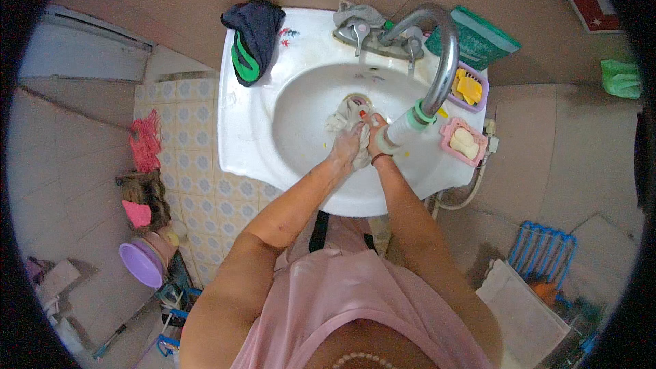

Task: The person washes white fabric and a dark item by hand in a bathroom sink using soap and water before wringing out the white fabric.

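Inside the white washbasin [294,119], my left hand [347,145] and my right hand [376,131] are close together, closed around a wet, whitish cloth [339,121]. Part of the cloth spreads out beyond my fingers toward the drain, and another part hangs down between my wrists. A curved metal tap [447,48] arches over the right side of the basin. Its pale green and clear nozzle [404,130] ends just beside my right hand. I cannot tell whether water is running. My fingertips are partly hidden in the folds.
A dark cloth with green trim [251,41] lies on the left ledge. On the right ledge are a pink dish [451,147] with pale soap [466,142] and a purple dish [484,89] with something yellow [468,87]. Behind them leans a green packet [478,35]. A purple basin [141,264] stands lower left.
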`<state>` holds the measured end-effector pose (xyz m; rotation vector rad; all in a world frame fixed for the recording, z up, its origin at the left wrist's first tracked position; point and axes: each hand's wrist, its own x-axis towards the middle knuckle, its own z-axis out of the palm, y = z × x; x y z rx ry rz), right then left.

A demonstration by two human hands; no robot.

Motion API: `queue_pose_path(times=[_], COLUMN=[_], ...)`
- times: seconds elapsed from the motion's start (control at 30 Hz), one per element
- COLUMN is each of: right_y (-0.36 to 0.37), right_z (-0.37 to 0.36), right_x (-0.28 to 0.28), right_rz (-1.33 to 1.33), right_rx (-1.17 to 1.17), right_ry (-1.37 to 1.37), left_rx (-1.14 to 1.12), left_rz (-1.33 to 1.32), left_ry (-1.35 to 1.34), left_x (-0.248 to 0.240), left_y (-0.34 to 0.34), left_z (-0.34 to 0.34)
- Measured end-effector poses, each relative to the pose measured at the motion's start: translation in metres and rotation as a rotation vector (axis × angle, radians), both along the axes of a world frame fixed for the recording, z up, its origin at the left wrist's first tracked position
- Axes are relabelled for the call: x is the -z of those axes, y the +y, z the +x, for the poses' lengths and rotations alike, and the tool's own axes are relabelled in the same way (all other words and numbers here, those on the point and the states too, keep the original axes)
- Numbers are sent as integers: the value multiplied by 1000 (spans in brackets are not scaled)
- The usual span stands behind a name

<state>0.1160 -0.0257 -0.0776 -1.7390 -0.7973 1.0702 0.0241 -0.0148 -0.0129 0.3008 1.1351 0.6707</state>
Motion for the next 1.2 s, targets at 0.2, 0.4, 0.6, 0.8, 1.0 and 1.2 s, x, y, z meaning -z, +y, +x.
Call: queue_pose_path(times=[0.2,0.4,0.6,0.8,1.0,1.2], right_y=[-18,-13,-29,-25,18,10], right_z=[4,28,-34,-45,14,-80], right_x=[-55,-44,-106,-113,-22,-143], right_rz=[5,-76,-121,57,229,146], right_rx=[-208,-242,-466,-625,-247,-537], right_ry=[422,232,-687,-682,-243,-749], left_rx=[740,-123,-64,-165,-234,-217], left_rz=[915,32,-365,-256,-330,-413], left_ry=[883,-437,-406,-416,-513,-568], left_x=[-25,2,16,9,5,-45], left_y=[-14,-36,5,27,18,38], left_z=[-10,18,-9,-19,2,-35])
